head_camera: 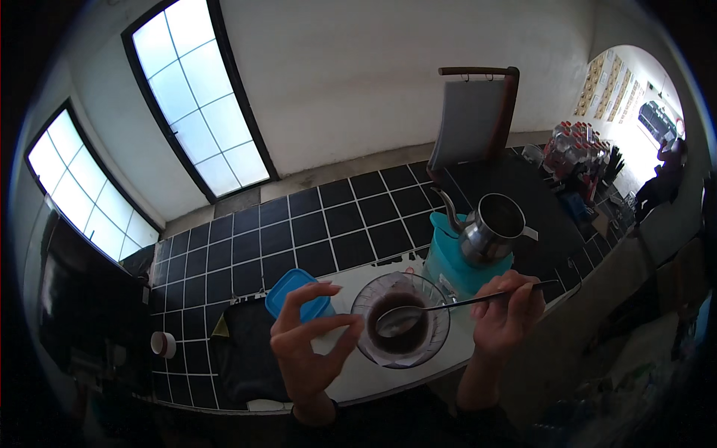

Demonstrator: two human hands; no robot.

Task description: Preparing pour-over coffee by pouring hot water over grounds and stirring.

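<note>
A glass bowl (pixel 441 336) lined with a pale paper filter (pixel 400 283) stands on a white surface and contains dark brown liquid or wet grounds. My right hand (pixel 507 313) grips the handle of a metal spoon (pixel 399 319), whose bowl is over the dark contents. At the bowl's left rim is my left hand (pixel 316 341), thumb and index finger close together and the other fingers raised; whether it pinches the filter's edge cannot be told. Behind the right hand, a stainless steel gooseneck kettle (pixel 482 246) rests on a turquoise container (pixel 448 263).
A blue-lidded container (pixel 288 288) stands behind my left hand, near a dark cloth (pixel 252 353). A white cup (pixel 163 345) lies at far left on the black tiled counter (pixel 246 280). Bottles (pixel 574 148) are grouped at far right, with a person (pixel 664 173) beyond.
</note>
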